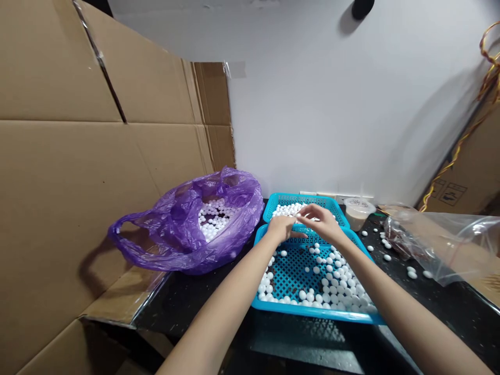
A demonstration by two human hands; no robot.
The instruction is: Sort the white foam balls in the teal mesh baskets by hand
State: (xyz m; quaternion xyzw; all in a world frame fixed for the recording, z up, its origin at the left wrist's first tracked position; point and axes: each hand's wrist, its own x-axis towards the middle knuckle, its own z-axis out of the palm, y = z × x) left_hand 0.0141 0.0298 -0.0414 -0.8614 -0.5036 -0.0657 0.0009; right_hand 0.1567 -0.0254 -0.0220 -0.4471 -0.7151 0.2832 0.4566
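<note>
Two blue plastic baskets stand one behind the other on a black table. The front basket [312,311] holds many white balls [339,289] along its right and front sides, with small brown bits on its mesh floor. White balls also lie in the back basket [279,199]. My left hand [284,229] and my right hand [321,221] meet above the place where the baskets join. Their fingertips are pinched close together around something small and whitish, too small to name.
Left of the baskets, an open purple bag [167,234] contains more white balls. A lidded cup [357,212], loose white balls and a clear plastic bag [449,245] are on the right. Cardboard [97,198] walls the left side.
</note>
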